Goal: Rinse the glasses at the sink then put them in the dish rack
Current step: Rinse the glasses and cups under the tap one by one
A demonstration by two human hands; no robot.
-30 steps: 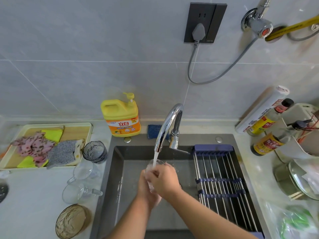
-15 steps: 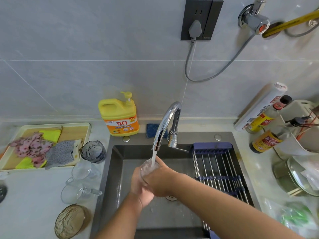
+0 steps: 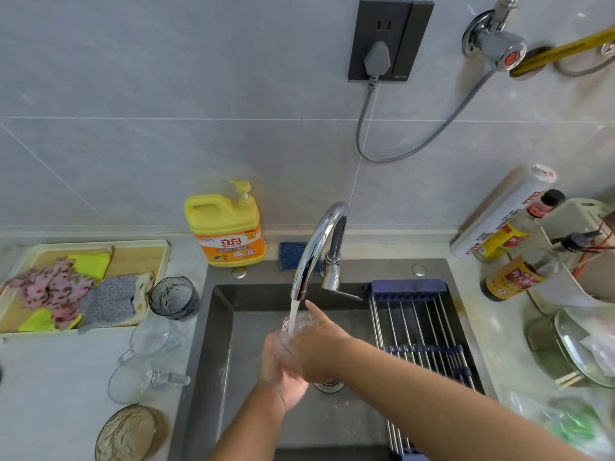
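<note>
Compared with a second ago, the clear glass [image 3: 293, 337] sits higher and tilted beneath the faucet [image 3: 316, 247] stream, so rinsing is judged under way; the dish rack [image 3: 419, 331] holds nothing yet. Left hand [image 3: 283, 377] and right hand [image 3: 319, 347] each keep a closed grip around the glass, hiding its lower body and fingertip contact.

A single wide-angle view from the person's head looks forward and steeply down, facing the tiled wall behind the sink [image 3: 213, 361]. It sits close above the basin, with the faucet [image 3: 319, 241] near centre. The bench [image 3: 50, 394] spreads to both edges, its lines bowed by the lens, and both forearms enter from the bottom edge.
</note>
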